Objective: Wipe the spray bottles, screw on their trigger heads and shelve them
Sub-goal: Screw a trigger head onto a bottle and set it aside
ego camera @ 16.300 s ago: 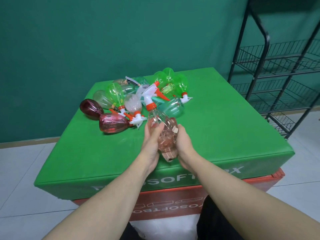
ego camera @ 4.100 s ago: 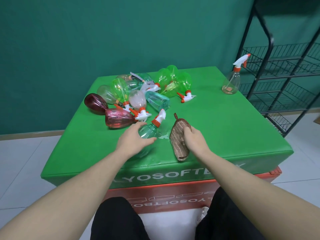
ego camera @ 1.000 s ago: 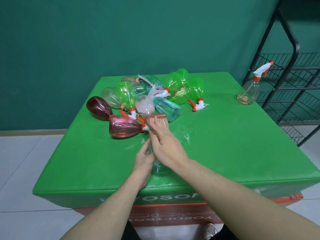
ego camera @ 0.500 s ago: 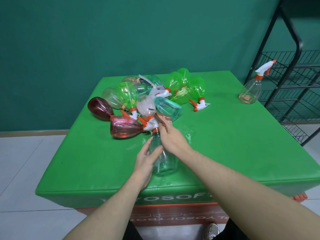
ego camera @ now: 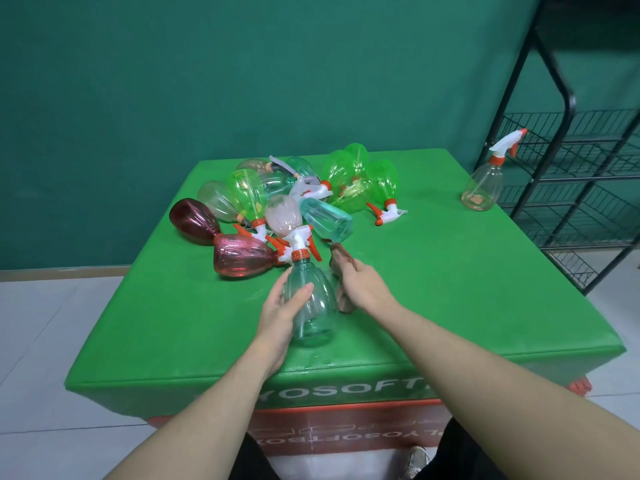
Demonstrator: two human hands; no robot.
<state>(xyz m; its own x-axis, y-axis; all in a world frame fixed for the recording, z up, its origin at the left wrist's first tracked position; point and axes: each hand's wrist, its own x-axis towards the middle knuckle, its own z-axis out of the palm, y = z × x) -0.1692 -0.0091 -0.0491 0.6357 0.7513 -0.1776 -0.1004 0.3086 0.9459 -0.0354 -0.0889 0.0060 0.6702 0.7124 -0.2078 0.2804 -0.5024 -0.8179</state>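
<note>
Right hand [ego camera: 363,287] had slid its cloth [ego camera: 341,271] off the neck to beside the teal bottle [ego camera: 311,303]; left hand [ego camera: 280,313] fingers clamped on it, upright on the surface [ego camera: 450,289]. Wiping looked nearly finished; shelving still ahead.

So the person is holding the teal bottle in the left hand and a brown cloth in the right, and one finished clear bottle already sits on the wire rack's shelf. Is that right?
Not quite. The head view shows the clear bottle standing on the far right corner of the green table, beside the wire rack, not on a shelf. The rest holds: the left hand holds the teal bottle and the right hand holds the brown cloth.
</note>
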